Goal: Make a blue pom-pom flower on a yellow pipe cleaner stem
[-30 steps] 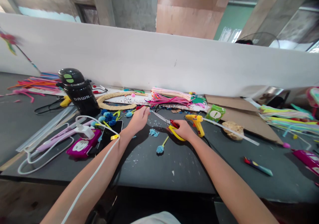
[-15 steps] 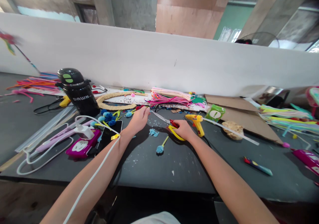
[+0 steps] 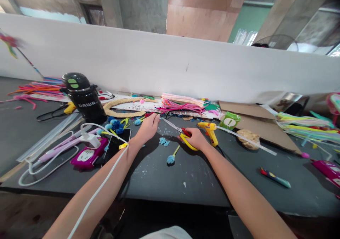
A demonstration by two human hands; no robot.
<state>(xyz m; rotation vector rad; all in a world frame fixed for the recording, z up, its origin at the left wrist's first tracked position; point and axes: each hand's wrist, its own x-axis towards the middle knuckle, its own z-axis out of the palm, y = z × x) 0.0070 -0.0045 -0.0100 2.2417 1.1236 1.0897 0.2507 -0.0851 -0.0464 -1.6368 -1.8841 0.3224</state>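
Observation:
My right hand is closed round the red and yellow handles of a pair of scissors, whose blades point left. The blade tips end close to the fingers of my left hand. Those left fingers are pinched together; whatever lies between them is too small to make out. On the table just below the blades are light blue fuzzy pieces. Nearer to me lies a blue pompom flower with a yellow-green stem.
A yellow glue gun with a long glue stick lies right of my right hand. Left stand a black bottle and a magenta power block; a white cable crosses my left forearm. Pink pipe cleaners lie at the back, cardboard at right.

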